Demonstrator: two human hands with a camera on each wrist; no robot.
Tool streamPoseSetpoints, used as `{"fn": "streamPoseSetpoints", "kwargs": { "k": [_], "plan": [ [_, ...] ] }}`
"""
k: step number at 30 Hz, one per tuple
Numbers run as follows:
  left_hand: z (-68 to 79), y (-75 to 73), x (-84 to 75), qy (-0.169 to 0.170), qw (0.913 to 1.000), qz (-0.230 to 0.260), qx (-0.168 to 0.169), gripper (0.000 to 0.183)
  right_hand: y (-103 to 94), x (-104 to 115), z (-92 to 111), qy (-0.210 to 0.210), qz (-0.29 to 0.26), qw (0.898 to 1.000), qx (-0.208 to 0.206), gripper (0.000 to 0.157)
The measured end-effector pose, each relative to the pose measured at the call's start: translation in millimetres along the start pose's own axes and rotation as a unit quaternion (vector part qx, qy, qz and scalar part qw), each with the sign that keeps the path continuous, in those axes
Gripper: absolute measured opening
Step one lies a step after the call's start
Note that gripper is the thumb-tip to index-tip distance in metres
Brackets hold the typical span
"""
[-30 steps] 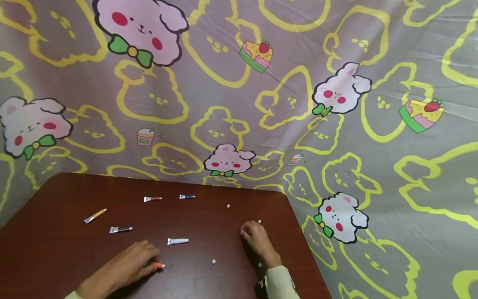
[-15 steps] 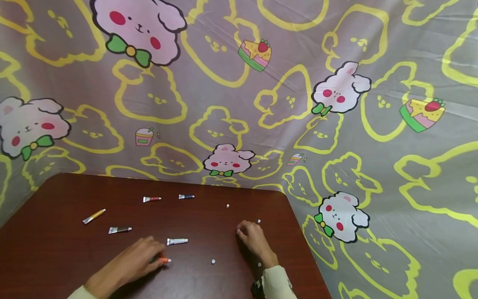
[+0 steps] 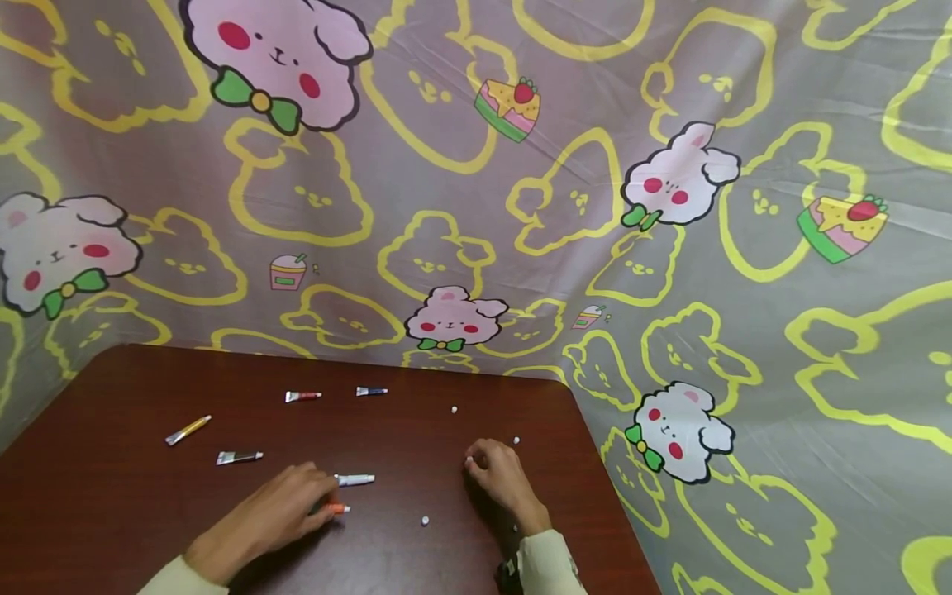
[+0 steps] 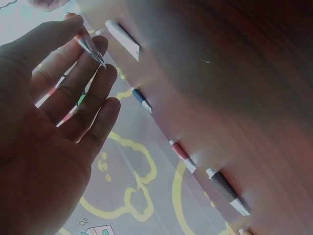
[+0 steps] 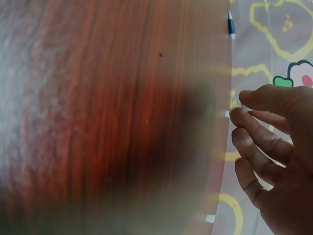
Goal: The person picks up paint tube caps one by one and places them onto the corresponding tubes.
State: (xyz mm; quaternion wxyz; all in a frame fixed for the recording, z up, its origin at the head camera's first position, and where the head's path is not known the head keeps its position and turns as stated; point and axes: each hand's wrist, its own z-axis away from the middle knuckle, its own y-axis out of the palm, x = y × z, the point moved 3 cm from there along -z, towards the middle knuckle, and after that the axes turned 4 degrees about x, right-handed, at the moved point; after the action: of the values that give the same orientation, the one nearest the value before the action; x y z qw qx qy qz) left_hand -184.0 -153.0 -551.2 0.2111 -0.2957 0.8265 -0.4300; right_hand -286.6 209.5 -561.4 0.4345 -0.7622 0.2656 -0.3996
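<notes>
In the head view my left hand [image 3: 286, 506] pinches a small orange paint tube [image 3: 338, 509], its white tip pointing right. The left wrist view shows this orange tube [image 4: 88, 46] between thumb and fingertips, its crimped silver end outward. A white paint tube [image 3: 357, 479] lies just beyond those fingers, partly covered by them. Over the right part of the table, my right hand [image 3: 507, 479] pinches a small white cap [image 5: 245, 108] between thumb and forefinger. Loose white caps lie around it: one cap [image 3: 426, 521] to its left front, another cap [image 3: 516, 440] just beyond.
Farther back on the brown table [image 3: 402, 438] lie a red tube [image 3: 303, 397] and a blue tube [image 3: 372, 391]. A yellow tube [image 3: 188, 430] and a dark tube [image 3: 240, 457] are at left. Another cap [image 3: 454, 409] sits toward the back. A patterned curtain [image 3: 446, 190] borders the table.
My left hand has moved right and slightly away from me with the orange tube, now overlapping the white tube's end. My right hand has shifted slightly left.
</notes>
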Motion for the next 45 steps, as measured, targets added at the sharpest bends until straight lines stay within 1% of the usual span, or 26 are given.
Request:
{"fn": "streamPoseSetpoints", "kwargs": {
  "k": [2,4,8,12,15,16,19,22,25,26,30,32,35,39,42,45],
  "plan": [
    [-1.9,-0.8,-0.9,-0.004,1.0,-0.001,0.004,0.029,-1.2,5.1,-0.6,0.016,0.009,1.0,0.013,0.006],
    [-3.6,-1.4,-1.6,-0.008,0.9999,0.001,0.01,0.029,-0.7,6.8,-1.3,0.02,0.014,1.0,0.019,0.006],
    [-6.8,-2.6,-2.6,-0.016,0.9997,0.004,0.017,0.028,0.8,7.4,-2.6,0.016,0.012,1.0,0.021,0.005],
    [-9.8,-3.1,-2.4,-0.023,0.9993,0.011,0.026,0.027,3.6,6.0,-2.6,0.008,0.003,1.0,0.011,0.005],
    [-11.6,-3.6,-2.0,-0.031,0.9988,0.015,0.035,0.027,6.3,2.2,-2.0,-0.018,-0.011,1.0,-0.007,0.005],
    [-12.1,-3.8,-1.9,-0.033,0.9986,0.016,0.038,0.027,10.6,-3.3,-2.0,-0.034,-0.011,0.999,-0.017,0.004],
    [-13.4,-4.0,-1.5,-0.038,0.9982,0.015,0.044,0.027,19.3,-15.1,-1.7,-0.068,-0.016,0.997,-0.036,0.012],
    [-14.2,-4.1,-1.3,-0.04,0.9983,0.013,0.042,0.028,23.7,-19.7,-1.5,-0.089,-0.01,0.995,-0.048,0.017],
    [-14.3,-3.2,-0.6,-0.039,0.9986,0.008,0.034,0.028,18.0,-9.6,-1.7,-0.076,-0.012,0.996,-0.04,0.014],
    [-14.5,-3.2,-0.6,-0.038,0.9988,0.008,0.031,0.029,13.5,-2.4,-1.7,-0.068,-0.015,0.997,-0.036,0.013],
    [-15.9,-3.2,-0.2,-0.039,0.9987,0.01,0.03,0.029,7.0,9.8,-3.4,-0.014,-0.019,1.0,-0.01,0.011],
    [-17.2,-3.6,0.0,-0.045,0.9981,0.014,0.041,0.027,6.1,12.3,-4.4,0.012,-0.017,1.0,0.0,0.009],
    [-18.9,-4.0,0.2,-0.06,0.9959,0.019,0.065,0.026,5.9,14.5,-5.0,0.033,-0.021,0.999,0.007,0.007],
    [-21.1,-4.5,0.9,-0.078,0.9919,0.033,0.095,0.025,6.6,16.9,-4.9,0.036,-0.025,0.999,0.006,0.008],
    [-22.5,-5.2,0.7,-0.082,0.9913,0.032,0.097,0.025,7.1,19.2,-4.8,0.029,-0.027,0.999,0.0,0.008],
    [-23.8,-6.1,-0.4,-0.081,0.9923,0.028,0.089,0.025,6.9,22.2,-4.7,0.016,-0.028,0.999,-0.008,0.01]
  ]
}}
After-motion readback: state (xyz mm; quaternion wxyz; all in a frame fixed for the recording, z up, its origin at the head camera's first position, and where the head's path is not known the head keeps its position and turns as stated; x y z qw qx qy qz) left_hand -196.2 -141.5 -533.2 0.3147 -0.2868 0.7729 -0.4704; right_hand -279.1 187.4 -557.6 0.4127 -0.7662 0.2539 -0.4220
